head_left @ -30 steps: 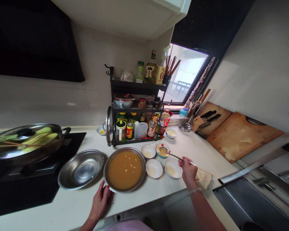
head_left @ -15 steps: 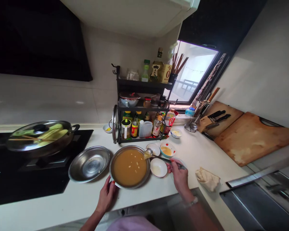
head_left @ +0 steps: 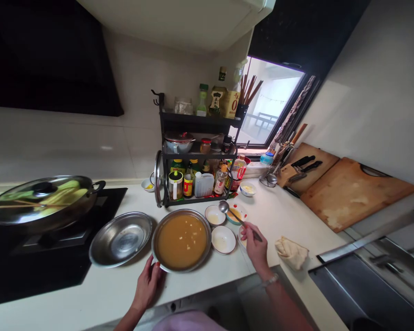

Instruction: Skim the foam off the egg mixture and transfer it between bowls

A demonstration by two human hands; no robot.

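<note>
A steel basin of brown liquid (head_left: 181, 240) with small pale bits sits on the white counter (head_left: 207, 280). My left hand (head_left: 148, 285) rests against its near rim, fingers on the edge. My right hand (head_left: 255, 243) is closed on the handle of a metal ladle (head_left: 224, 206), whose bowl hangs over the small bowls to the basin's right. Three small white bowls (head_left: 223, 239) and a patterned bowl with orange sauce (head_left: 234, 216) stand there.
An empty steel basin (head_left: 120, 238) lies left of the full one. A lidded wok (head_left: 41, 202) with chopsticks sits on the black stove. A black spice rack (head_left: 196, 156), knife block (head_left: 290, 172), cutting boards (head_left: 352, 193), a crumpled cloth (head_left: 291, 252) and a sink (head_left: 372, 280) fill the back and right.
My right hand carried the ladle from the patterned bowl to the basin's rim, then back right and up above the small bowls. My left hand stayed on the basin.
</note>
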